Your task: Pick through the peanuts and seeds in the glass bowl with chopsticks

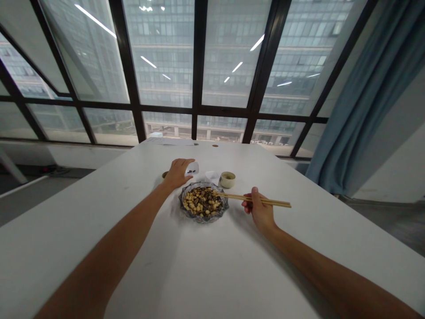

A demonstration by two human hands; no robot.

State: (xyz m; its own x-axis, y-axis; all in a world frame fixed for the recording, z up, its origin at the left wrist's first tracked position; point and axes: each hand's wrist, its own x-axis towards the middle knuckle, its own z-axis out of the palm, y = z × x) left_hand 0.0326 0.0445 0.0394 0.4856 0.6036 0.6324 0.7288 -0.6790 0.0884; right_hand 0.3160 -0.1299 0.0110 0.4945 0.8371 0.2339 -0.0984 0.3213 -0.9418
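Note:
My left hand is curled around a small white cup, with its thumb and fingers on the sides. A few dark seeds show inside that cup. Just below it stands a clear scalloped bowl filled with peanuts and striped sunflower seeds. In my right hand is a pair of wooden chopsticks. Their tips reach over the bowl's right side, at the seeds; whether they pinch anything is too small to tell.
Behind the bowl stand another small white cup and a beige ceramic cup. A dark-rimmed cup is partly hidden behind my left hand. Papers lie at the white table's far end, near the windows.

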